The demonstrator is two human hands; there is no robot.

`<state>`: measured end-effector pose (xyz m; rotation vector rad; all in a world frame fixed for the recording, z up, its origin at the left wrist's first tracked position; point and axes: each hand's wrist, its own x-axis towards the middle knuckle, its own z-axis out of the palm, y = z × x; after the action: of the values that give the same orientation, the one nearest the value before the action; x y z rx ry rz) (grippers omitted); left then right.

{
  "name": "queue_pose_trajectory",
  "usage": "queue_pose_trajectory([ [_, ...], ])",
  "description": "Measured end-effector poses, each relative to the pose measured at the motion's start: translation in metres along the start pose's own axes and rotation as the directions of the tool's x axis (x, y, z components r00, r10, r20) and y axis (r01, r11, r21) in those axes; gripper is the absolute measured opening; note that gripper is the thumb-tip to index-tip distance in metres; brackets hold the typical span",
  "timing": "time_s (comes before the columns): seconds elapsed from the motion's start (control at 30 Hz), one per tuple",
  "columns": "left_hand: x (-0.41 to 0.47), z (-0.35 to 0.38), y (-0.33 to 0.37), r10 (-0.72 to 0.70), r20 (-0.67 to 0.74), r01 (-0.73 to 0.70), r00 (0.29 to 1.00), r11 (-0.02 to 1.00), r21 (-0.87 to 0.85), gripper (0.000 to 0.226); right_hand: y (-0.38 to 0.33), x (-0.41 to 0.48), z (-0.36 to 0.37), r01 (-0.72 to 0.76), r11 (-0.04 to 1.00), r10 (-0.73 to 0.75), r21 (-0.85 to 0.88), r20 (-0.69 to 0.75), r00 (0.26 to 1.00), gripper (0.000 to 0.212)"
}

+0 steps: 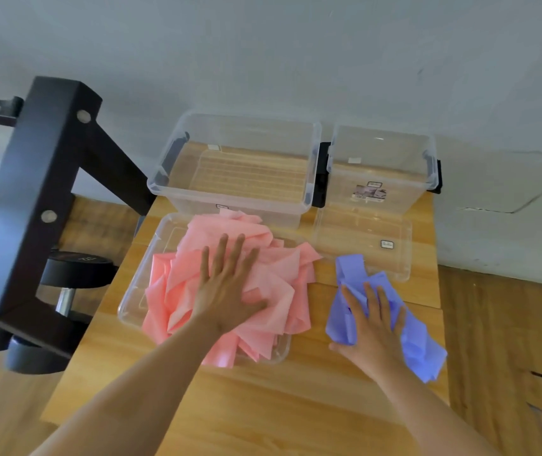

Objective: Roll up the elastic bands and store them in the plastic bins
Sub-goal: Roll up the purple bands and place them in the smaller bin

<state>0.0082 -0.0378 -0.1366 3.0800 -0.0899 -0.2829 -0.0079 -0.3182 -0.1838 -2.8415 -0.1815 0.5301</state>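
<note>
A crumpled pink elastic band [276, 268] lies piled on a clear plastic lid [138, 291] at the middle of the wooden table. My left hand [226, 287] rests flat on the pile, fingers straight and spread. To the right a crumpled purple elastic band [421, 343] lies on the table, and my right hand [375, 324] lies flat on it with straight fingers. Behind stand two clear plastic bins, a large bin [236, 195] and a smaller bin [427, 166], both without bands inside. A second clear lid [394, 258] lies in front of the smaller bin.
A black metal rack frame [32, 192] rises at the left, with black dumbbells [75, 268] on the floor beneath it. The wooden table [296, 406] stands against a grey wall. Wooden floor [509, 357] shows at the right.
</note>
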Motion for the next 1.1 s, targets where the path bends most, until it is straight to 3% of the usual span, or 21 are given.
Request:
queue_pose_trajectory([
  [0.13,0.006,0.01,0.021,0.109,-0.049,-0.109,0.993,0.994,0.0,0.094,0.004,0.004,0.003,-0.072,0.996,0.079,-0.058,0.135,0.988,0.11],
  [0.23,0.009,0.018,0.028,0.078,0.129,-0.086,0.989,0.995,0.054,0.09,0.007,0.005,0.009,-0.077,0.995,0.09,-0.057,0.291,0.952,0.107],
  [0.33,0.011,0.022,0.026,-0.011,0.303,-0.014,0.953,0.997,0.081,0.084,0.008,0.007,0.007,-0.063,0.997,0.076,-0.051,0.34,0.937,0.106],
  [0.43,0.013,0.02,0.028,-0.004,0.265,-0.016,0.964,0.997,0.074,0.084,0.011,0.008,0.004,-0.063,0.998,0.067,-0.023,0.243,0.968,0.099],
  [0.53,0.014,0.018,0.035,0.065,0.175,-0.074,0.983,0.996,0.046,0.088,0.011,0.008,0.003,0.003,0.999,-0.003,0.043,-0.008,1.0,0.085],
  [0.6,0.016,0.017,0.041,0.104,0.13,-0.104,0.986,0.995,-0.01,0.096,0.013,0.008,0.002,0.073,0.997,-0.066,0.028,-0.204,0.977,0.076],
  [0.67,0.018,0.013,0.048,0.14,0.091,-0.136,0.986,0.989,-0.055,0.098,0.016,0.011,0.004,0.071,0.996,-0.054,0.045,-0.31,0.949,0.074],
  [0.77,0.021,0.008,0.059,0.208,0.025,-0.204,0.978,0.972,-0.118,0.094,0.017,0.019,0.002,0.007,0.999,0.005,0.033,-0.36,0.933,0.066],
  [0.87,0.022,0.006,0.071,0.297,-0.082,-0.307,0.951,0.937,-0.17,0.084,0.015,0.023,-0.005,-0.035,0.999,0.033,0.003,-0.375,0.927,0.032],
  [0.93,0.022,0.003,0.078,0.326,-0.09,-0.337,0.941,0.923,-0.187,0.083,0.015,0.022,-0.007,-0.061,0.998,0.067,0.029,-0.342,0.937,0.021],
  [1.1,0.011,-0.002,0.088,0.345,-0.024,-0.341,0.938,0.913,-0.222,0.08,0.008,0.017,-0.008,-0.132,0.989,0.127,-0.066,-0.08,0.989,0.061],
])
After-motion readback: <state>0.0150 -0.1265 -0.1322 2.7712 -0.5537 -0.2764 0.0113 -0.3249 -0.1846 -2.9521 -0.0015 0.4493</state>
